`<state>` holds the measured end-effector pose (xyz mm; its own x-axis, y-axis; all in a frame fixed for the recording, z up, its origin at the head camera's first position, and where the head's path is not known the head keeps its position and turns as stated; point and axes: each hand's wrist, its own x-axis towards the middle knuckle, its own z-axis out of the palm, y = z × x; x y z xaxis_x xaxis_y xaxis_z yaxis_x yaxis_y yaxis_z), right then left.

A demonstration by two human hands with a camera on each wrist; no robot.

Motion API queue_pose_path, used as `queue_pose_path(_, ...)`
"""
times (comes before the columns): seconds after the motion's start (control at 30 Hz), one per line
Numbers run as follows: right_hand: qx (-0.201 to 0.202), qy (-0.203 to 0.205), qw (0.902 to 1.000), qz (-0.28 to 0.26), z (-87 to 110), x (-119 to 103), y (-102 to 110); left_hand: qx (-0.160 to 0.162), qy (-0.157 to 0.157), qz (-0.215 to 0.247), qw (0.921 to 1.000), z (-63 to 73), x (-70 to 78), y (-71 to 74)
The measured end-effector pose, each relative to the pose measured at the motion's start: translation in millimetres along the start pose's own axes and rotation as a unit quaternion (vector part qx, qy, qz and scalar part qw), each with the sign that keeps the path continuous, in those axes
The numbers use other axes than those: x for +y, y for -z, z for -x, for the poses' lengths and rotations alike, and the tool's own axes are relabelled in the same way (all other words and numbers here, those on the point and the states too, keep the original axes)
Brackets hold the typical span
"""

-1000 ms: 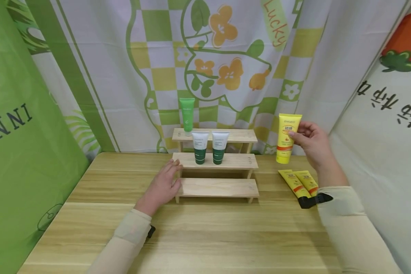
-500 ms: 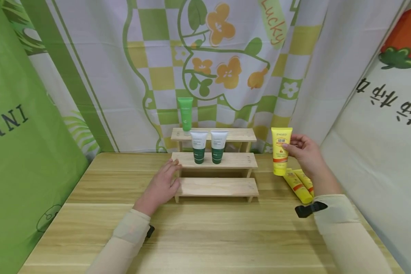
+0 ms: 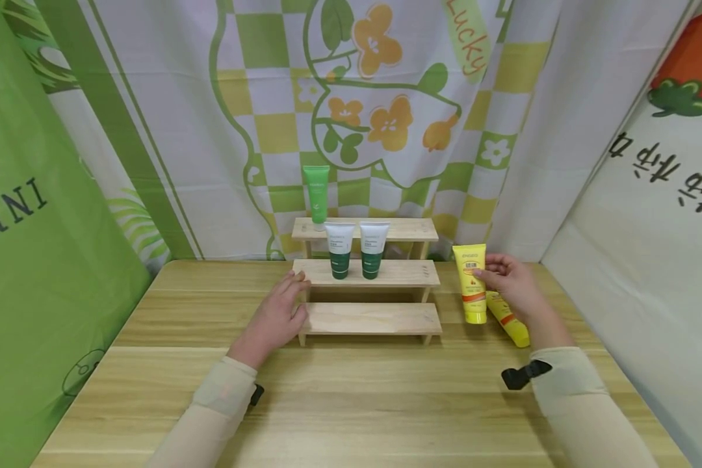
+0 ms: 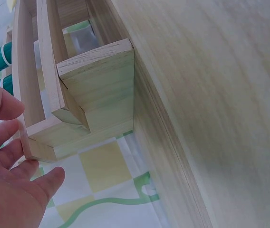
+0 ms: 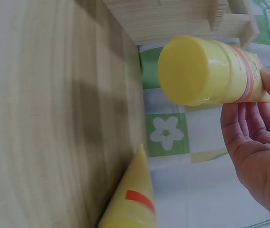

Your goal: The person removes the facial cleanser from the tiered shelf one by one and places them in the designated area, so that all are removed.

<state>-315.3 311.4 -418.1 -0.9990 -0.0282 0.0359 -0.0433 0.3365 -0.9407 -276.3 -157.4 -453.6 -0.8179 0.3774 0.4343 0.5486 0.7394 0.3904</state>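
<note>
My right hand (image 3: 515, 285) pinches a yellow squeeze tube (image 3: 471, 283) between thumb and fingers, its cap pointing down. In the right wrist view, the tube's round cap (image 5: 182, 70) faces the camera, above the table. Beside the hand, another yellow tube (image 3: 511, 323) lies on the table, partly hidden behind the wrist. My left hand (image 3: 276, 315) touches the left end of a three-step wooden rack (image 3: 368, 318); in the left wrist view its fingers (image 4: 11, 154) rest at the middle shelf's end. Two white-and-green tubes (image 3: 340, 250) stand on the middle step, a green tube (image 3: 318, 195) on the top one.
The wooden table (image 3: 351, 403) runs back to a patterned curtain (image 3: 386, 130). A green cloth (image 3: 41, 227) hangs on the left and a white printed cloth (image 3: 649, 234) on the right. Black straps (image 3: 525, 375) show at the cuffs.
My right hand has brought the yellow tube down and to the left, towards the rack's right side. The left hand stays at the rack's left end.
</note>
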Motion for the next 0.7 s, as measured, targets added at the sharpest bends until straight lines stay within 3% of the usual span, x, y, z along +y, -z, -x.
queue_pose_path(0.7,-0.046,-0.022,0.9935,0.102,5.6,21,-6,-0.003,0.004,0.003,1.0,0.3,0.2,-0.1)
